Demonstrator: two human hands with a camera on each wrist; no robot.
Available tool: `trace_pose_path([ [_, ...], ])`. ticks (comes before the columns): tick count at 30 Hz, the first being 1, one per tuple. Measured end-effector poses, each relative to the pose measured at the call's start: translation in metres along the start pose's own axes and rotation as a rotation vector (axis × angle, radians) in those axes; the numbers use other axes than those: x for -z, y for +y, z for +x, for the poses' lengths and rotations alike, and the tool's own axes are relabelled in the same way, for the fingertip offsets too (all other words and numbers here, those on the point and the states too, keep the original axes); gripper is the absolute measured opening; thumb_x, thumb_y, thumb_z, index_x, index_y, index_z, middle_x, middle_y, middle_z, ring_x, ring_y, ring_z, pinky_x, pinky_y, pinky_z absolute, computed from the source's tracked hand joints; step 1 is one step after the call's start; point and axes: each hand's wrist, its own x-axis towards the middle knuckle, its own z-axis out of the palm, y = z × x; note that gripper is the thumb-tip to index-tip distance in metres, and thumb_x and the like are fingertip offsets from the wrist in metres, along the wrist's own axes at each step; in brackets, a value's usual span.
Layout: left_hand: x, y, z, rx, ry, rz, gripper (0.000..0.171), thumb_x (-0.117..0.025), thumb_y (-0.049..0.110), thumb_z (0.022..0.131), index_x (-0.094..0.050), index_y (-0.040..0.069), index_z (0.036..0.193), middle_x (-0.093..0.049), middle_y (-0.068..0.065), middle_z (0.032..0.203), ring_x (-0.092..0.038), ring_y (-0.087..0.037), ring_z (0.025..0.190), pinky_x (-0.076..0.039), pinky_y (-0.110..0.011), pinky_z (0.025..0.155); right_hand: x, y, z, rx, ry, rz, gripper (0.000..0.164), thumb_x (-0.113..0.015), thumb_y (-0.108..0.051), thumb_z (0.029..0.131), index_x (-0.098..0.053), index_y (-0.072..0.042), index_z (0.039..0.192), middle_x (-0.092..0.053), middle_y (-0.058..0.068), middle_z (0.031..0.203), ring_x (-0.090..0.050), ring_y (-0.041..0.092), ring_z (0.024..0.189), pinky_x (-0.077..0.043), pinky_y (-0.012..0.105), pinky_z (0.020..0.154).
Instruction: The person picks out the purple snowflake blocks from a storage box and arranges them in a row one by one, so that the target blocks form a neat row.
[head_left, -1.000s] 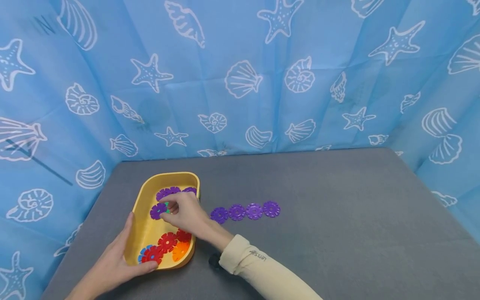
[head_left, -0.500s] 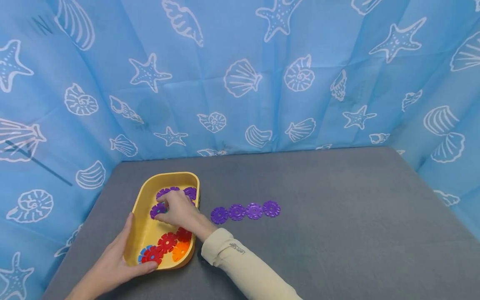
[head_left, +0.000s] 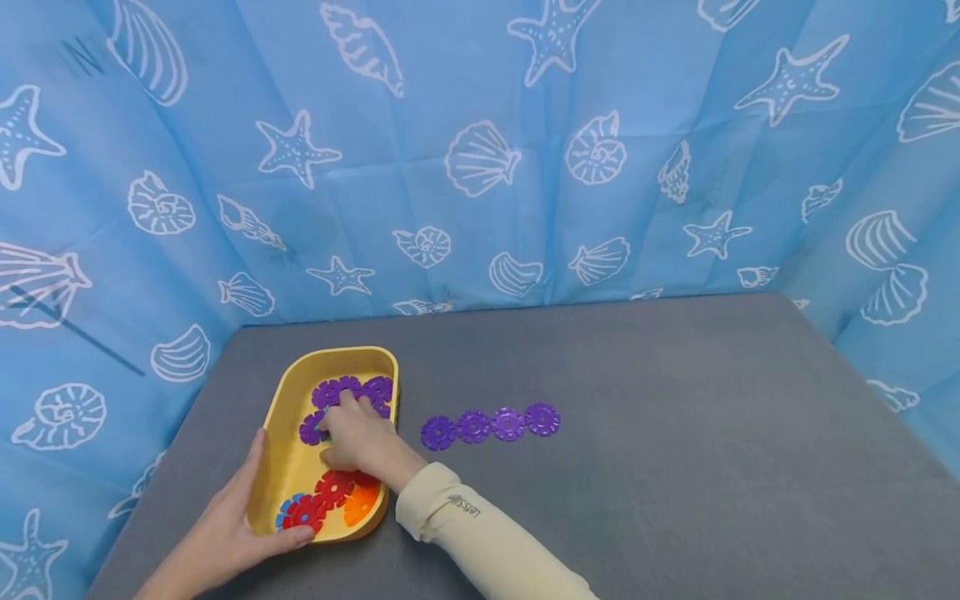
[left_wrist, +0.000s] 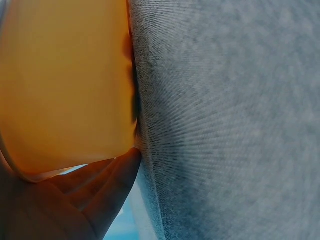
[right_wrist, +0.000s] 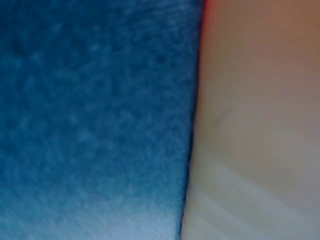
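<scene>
In the head view a yellow tub (head_left: 281, 417) stands at the left of the table. My left hand (head_left: 232, 517) grips its near-left corner, thumb over the near rim, fingers along the outer side; the left wrist view shows those fingers (left_wrist: 110, 190) against the tub's wall (left_wrist: 65, 90). My right hand (head_left: 363, 437) reaches inside, fingertips among purple notched discs (head_left: 326, 393), the thumb apart from the fingers. A purple disc (head_left: 310, 428) lies by its index finger, with a bit of green partly hidden. Red discs (head_left: 333, 488), an orange disc (head_left: 362, 504) and a blue disc (head_left: 285, 510) lie nearer.
To the right of the tub, purple discs (head_left: 474, 426) form a row on the grey table (head_left: 675, 450). A blue curtain (head_left: 480, 208) with shell and starfish prints hangs behind the table and at its sides. The right wrist view is mostly blurred cloth and skin.
My right hand's thumb and fingers, close around a purple disc earlier, now spread apart lower in the tub. The right forearm has swung left. My left hand keeps its grip.
</scene>
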Motion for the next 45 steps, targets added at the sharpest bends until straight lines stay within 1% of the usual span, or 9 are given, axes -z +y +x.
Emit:
trace_pose_path([
  [5, -0.0005, -0.0009, -0.0014, -0.038, 0.043, 0.001, 0.134, -0.081, 0.054, 0.079, 0.010, 0.002, 0.162, -0.022, -0.037, 0.162, -0.044, -0.051, 0.130, -0.051, -0.067, 0.099, 0.0001, 0.0031, 0.0006, 0.085, 0.129, 0.029, 0.007, -0.079, -0.032, 0.089, -0.082, -0.026, 0.092, -0.062, -0.009, 0.105, -0.052, 0.008, 0.099, -0.054, 0.023, 0.081],
  [9, -0.0005, -0.0019, -0.0014, -0.031, 0.044, -0.004, 0.135, -0.081, 0.055, 0.078, 0.010, 0.003, 0.163, -0.021, -0.037, 0.162, -0.043, -0.049, 0.129, -0.053, -0.066, 0.098, 0.0014, 0.0034, 0.0000, 0.100, 0.197, 0.017, 0.007, -0.080, -0.031, 0.089, -0.082, -0.027, 0.094, -0.066, -0.009, 0.101, -0.052, 0.009, 0.095, -0.049, 0.021, 0.084],
  [17, 0.0010, -0.0019, 0.0002, -0.008, 0.008, 0.016, 0.133, -0.078, 0.056, 0.081, 0.012, 0.001, 0.162, -0.017, -0.040, 0.162, -0.042, -0.054, 0.132, -0.048, -0.069, 0.101, 0.0021, 0.0045, 0.0002, 0.196, 0.087, -0.039, 0.029, -0.084, -0.032, 0.085, -0.079, -0.029, 0.113, -0.067, -0.012, 0.107, -0.055, 0.002, 0.099, -0.053, 0.017, 0.085],
  [24, 0.0008, -0.0005, 0.0010, -0.009, 0.000, 0.012, 0.132, -0.078, 0.055, 0.083, 0.014, 0.002, 0.162, -0.016, -0.040, 0.162, -0.042, -0.054, 0.132, -0.047, -0.070, 0.102, -0.0019, 0.0019, -0.0025, 0.095, 0.039, -0.114, 0.047, -0.081, -0.045, 0.085, -0.069, -0.035, 0.130, -0.061, -0.008, 0.133, -0.054, 0.017, 0.133, -0.060, 0.040, 0.095],
  [27, 0.0004, -0.0011, 0.0016, -0.010, -0.004, 0.006, 0.132, -0.077, 0.055, 0.083, 0.014, 0.002, 0.161, -0.015, -0.040, 0.163, -0.041, -0.054, 0.134, -0.046, -0.071, 0.102, -0.0042, -0.0003, -0.0025, 0.066, 0.039, -0.153, 0.044, -0.078, -0.051, 0.085, -0.070, -0.036, 0.126, -0.059, -0.007, 0.139, -0.053, 0.019, 0.135, -0.059, 0.039, 0.098],
  [33, -0.0010, -0.0020, 0.0021, -0.022, 0.003, 0.001, 0.131, -0.078, 0.054, 0.083, 0.013, 0.001, 0.162, -0.015, -0.040, 0.163, -0.041, -0.053, 0.134, -0.045, -0.071, 0.104, -0.0064, 0.0004, -0.0025, 0.070, 0.049, -0.205, 0.035, -0.078, -0.049, 0.087, -0.073, -0.036, 0.120, -0.059, -0.006, 0.132, -0.055, 0.017, 0.125, -0.056, 0.030, 0.101],
  [38, -0.0015, -0.0021, 0.0014, -0.035, 0.012, -0.007, 0.132, -0.079, 0.052, 0.082, 0.013, 0.002, 0.162, -0.016, -0.040, 0.162, -0.041, -0.054, 0.134, -0.044, -0.072, 0.103, -0.0050, 0.0022, -0.0012, 0.115, 0.053, -0.189, 0.037, -0.082, -0.043, 0.085, -0.071, -0.034, 0.119, -0.062, -0.009, 0.120, -0.055, 0.011, 0.115, -0.054, 0.025, 0.101],
  [41, -0.0009, -0.0019, 0.0011, -0.039, 0.017, -0.008, 0.132, -0.080, 0.052, 0.082, 0.014, 0.002, 0.162, -0.016, -0.041, 0.162, -0.040, -0.056, 0.135, -0.044, -0.073, 0.103, -0.0035, 0.0028, 0.0014, 0.164, 0.043, -0.137, 0.039, -0.085, -0.034, 0.084, -0.071, -0.030, 0.120, -0.066, -0.012, 0.110, -0.057, 0.005, 0.101, -0.054, 0.019, 0.093],
  [45, 0.0001, -0.0019, 0.0012, -0.017, 0.004, -0.004, 0.132, -0.079, 0.053, 0.083, 0.014, 0.002, 0.162, -0.018, -0.040, 0.162, -0.043, -0.053, 0.132, -0.048, -0.069, 0.101, -0.0011, 0.0021, 0.0034, 0.185, -0.013, -0.027, 0.039, -0.086, -0.024, 0.084, -0.072, -0.028, 0.120, -0.069, -0.013, 0.096, -0.056, 0.000, 0.082, -0.054, 0.013, 0.075],
])
